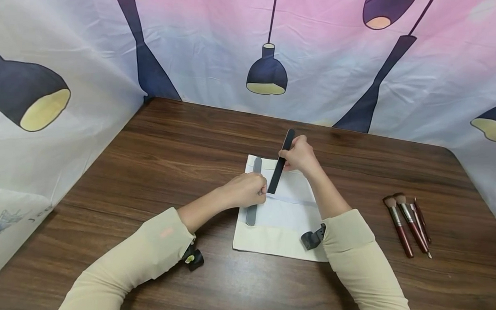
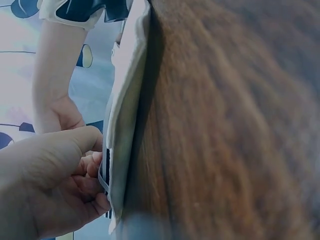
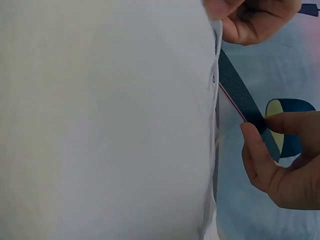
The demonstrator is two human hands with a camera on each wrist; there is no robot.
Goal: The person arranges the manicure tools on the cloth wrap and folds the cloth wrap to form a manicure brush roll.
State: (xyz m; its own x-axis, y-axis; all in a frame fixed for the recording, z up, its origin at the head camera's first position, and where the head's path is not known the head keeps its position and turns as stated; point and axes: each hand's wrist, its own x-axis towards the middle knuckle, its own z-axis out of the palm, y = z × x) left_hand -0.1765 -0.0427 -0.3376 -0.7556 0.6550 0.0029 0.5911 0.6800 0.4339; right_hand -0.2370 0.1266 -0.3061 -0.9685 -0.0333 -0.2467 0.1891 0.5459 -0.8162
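A cream-and-white cloth pouch [image 1: 286, 220] lies flat on the table. Across its middle runs a pocket edge, which my left hand [image 1: 246, 190] pinches between curled fingers and thumb; the fingertips are partly hidden. Under that hand, a grey nail file [image 1: 251, 215] lies lengthwise along the pouch's left side. My right hand [image 1: 300, 154] holds a black nail file [image 1: 281, 163] between thumb and fingers, tilted, its lower end close to the pocket edge beside the left hand. In the right wrist view the black nail file [image 3: 242, 95] shows a thin reddish edge, with its far end behind the cloth.
Several makeup brushes [image 1: 405, 224] with dark red handles lie together on the right of the wooden table [image 1: 170, 147]. A curtain [image 1: 219, 49] printed with lamps hangs behind the table and on its left. Each wrist carries a small black camera [image 1: 312, 239].
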